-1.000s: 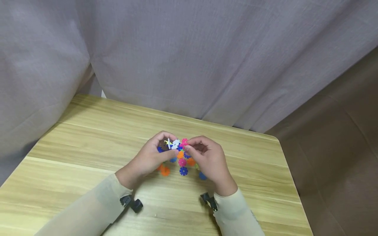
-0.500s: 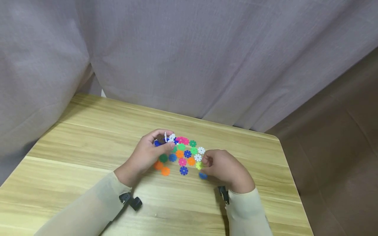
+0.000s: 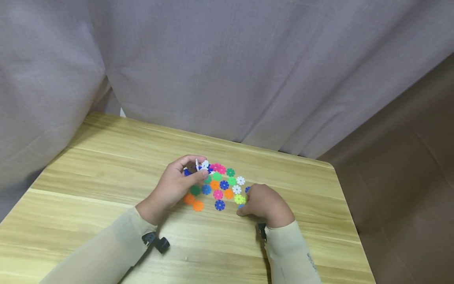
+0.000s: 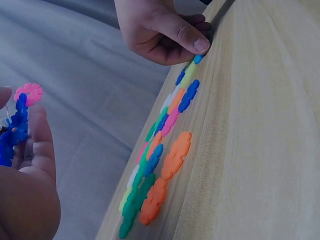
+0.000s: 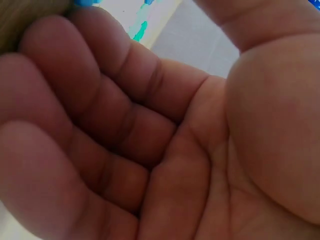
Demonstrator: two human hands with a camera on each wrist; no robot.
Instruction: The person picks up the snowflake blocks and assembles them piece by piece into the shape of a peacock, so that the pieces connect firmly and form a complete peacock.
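Left hand (image 3: 175, 188) pinching a joined cluster of snowflake discs (image 3: 200, 166) above mid-table, right hand (image 3: 261, 202) curled, thumb tip touching a light-blue disc (image 4: 198, 58) on the wooden table (image 3: 106, 157), loose discs (image 3: 220, 184) between hands

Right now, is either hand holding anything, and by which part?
The left hand grips a small cluster of joined discs, blue with one pink, by its lower end. The right hand holds nothing clearly; its thumb touches a light-blue disc on the table.

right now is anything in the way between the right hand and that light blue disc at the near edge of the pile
Nothing visible. The right hand is already at the light blue disc, its thumb tip on it on the table. The left hand holds a joined cluster off to the side.
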